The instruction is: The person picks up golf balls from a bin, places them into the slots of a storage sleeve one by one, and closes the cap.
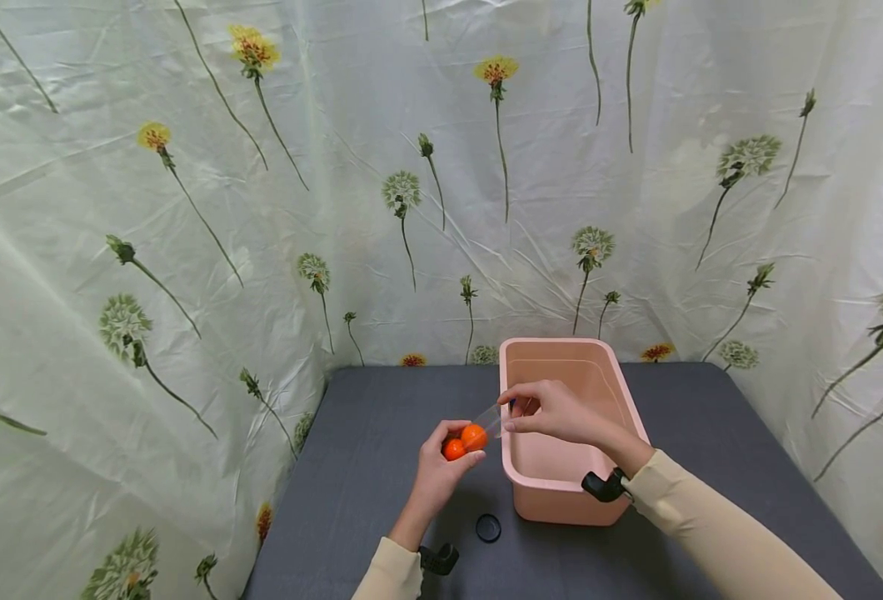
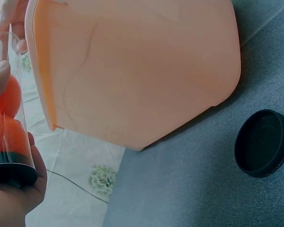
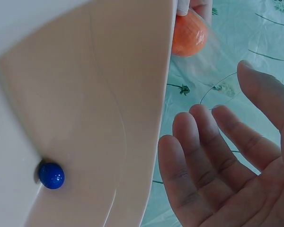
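My left hand (image 1: 434,473) grips a clear tube (image 1: 491,419) that leans toward the pink bin. Inside the tube are two orange balls, one (image 1: 475,437) nearer the mouth and the other (image 1: 453,450) nearer the black base (image 2: 13,174). My right hand (image 1: 557,413) is over the bin's left rim, at the tube's mouth. Its fingers are loosely bent in the right wrist view, thumb beside the tube's edge; whether they touch it I cannot tell. A blue ball (image 3: 52,175) lies in the bin, at the bottom edge of a wall.
The pink bin (image 1: 561,505) stands on the dark grey table (image 1: 381,425), right of my left hand. A round black cap (image 1: 488,527) lies on the table in front of the bin. Behind the table hangs a flower-patterned curtain (image 1: 366,108).
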Motion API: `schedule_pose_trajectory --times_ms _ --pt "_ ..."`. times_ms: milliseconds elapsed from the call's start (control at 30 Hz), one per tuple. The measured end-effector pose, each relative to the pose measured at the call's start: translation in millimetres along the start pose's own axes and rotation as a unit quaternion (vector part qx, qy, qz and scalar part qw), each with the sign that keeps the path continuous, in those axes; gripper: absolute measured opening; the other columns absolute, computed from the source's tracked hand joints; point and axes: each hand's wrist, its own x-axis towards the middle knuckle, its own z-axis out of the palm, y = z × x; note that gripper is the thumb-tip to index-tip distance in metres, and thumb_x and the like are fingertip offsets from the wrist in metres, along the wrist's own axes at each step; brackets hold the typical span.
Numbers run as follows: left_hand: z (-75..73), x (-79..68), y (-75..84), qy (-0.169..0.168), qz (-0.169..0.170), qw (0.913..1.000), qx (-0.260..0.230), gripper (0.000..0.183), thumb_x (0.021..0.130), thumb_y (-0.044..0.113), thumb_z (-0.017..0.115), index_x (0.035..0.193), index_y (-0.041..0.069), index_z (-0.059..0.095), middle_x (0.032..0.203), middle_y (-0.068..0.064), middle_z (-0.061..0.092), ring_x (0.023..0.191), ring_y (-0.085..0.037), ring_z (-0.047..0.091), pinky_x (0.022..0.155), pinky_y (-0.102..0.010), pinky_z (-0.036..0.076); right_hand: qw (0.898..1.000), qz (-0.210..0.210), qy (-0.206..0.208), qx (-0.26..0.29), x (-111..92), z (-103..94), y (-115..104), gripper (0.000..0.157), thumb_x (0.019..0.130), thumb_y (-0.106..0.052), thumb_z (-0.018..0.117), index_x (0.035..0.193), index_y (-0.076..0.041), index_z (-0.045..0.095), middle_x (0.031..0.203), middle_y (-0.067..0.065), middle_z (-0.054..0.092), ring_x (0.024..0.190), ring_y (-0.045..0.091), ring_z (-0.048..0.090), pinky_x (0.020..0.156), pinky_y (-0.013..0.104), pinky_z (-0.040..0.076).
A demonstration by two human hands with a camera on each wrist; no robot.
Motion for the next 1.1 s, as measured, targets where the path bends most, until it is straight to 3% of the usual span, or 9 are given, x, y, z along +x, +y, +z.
schedule_pose_trajectory --times_ms 567,767,1100 --pt "-2.9 1.0 -3.1 0.009 0.008 0.9999 -0.003 0.046 0.082 0.011 0.084 0.123 0.009 0.063 0.118 -0.006 0.064 0.102 -0.024 0.06 0.085 -0.031 0.054 1.0 -0.011 0.013 -0.002 5 -8.7 5 0.032 0.09 -0.018 0.078 0.12 -0.012 0.071 0.089 -0.005 0.069 0.08 0.022 0.067 0.075 0.03 0.056" --pt "-3.6 2.6 -5.1 0.02 0.0 0.9998 0.0 0.047 0.082 0.01 0.085 0.123 0.011 0.063 0.119 -0.005 0.064 0.103 -0.025 0.059 0.085 -0.03 0.054 1.0 0.012 0.011 -0.002 13 -22.7 7 0.036 0.092 -0.019 0.075 0.126 -0.005 0.068 0.097 -0.002 0.07 0.088 0.02 0.068 0.075 0.032 0.056" --pt "-7.1 3.3 -5.3 0.019 -0.002 0.9998 -0.01 0.046 0.082 0.01 0.084 0.123 0.011 0.063 0.119 -0.006 0.064 0.104 -0.025 0.06 0.086 -0.031 0.054 0.999 0.04 0.016 -0.004 29 -36.0 20 0.035 0.093 -0.017 0.074 0.125 -0.005 0.069 0.103 0.003 0.072 0.092 0.022 0.068 0.077 0.035 0.057"
